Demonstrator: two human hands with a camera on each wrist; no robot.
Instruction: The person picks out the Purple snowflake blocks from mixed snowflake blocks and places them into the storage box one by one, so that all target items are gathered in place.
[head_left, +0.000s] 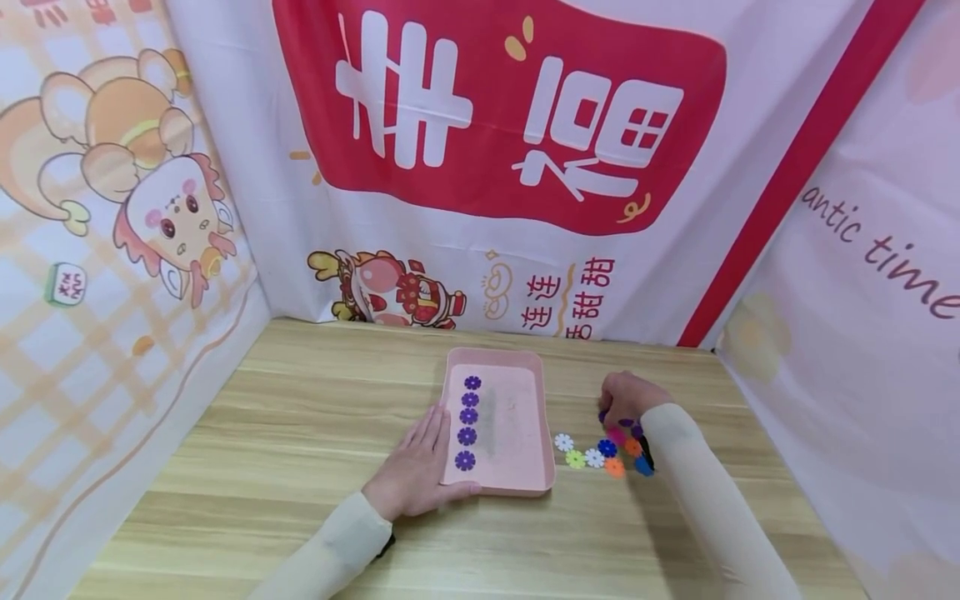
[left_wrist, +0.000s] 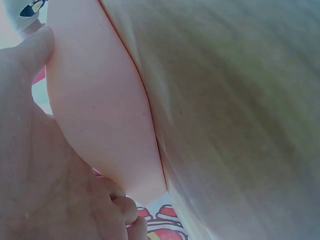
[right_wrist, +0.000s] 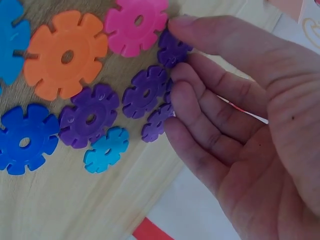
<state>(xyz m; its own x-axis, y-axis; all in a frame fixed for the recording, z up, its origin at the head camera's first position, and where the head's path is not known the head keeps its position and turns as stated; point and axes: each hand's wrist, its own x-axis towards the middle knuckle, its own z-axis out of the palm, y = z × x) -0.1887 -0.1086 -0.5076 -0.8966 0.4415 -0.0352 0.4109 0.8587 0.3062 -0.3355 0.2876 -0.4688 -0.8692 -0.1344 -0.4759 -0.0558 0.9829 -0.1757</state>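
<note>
Two pale sleeves (head_left: 330,546) reach in; the left hand (head_left: 416,471) rests, fingers straight, against the pink tray (head_left: 517,425) holding five purple discs (head_left: 467,416). Beside it lie loose coloured discs (head_left: 606,448); just beyond, the right hand (head_left: 628,398) pinches another purple disc (right_wrist: 171,52). Printed cloth (head_left: 487,196) hangs behind.

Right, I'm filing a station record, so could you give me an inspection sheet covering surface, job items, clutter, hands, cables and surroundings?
Surface: wood-grain table.
Job items: pink tray with five purple discs in a column along its left side; loose coloured discs on the table right of it.
Clutter: nothing seen.
Left hand: rests against the tray's left side.
Right hand: fingers at a purple disc; grip unclear.
Cables: nothing seen.
Surroundings: printed fabric hangings at back, left and right.
</note>
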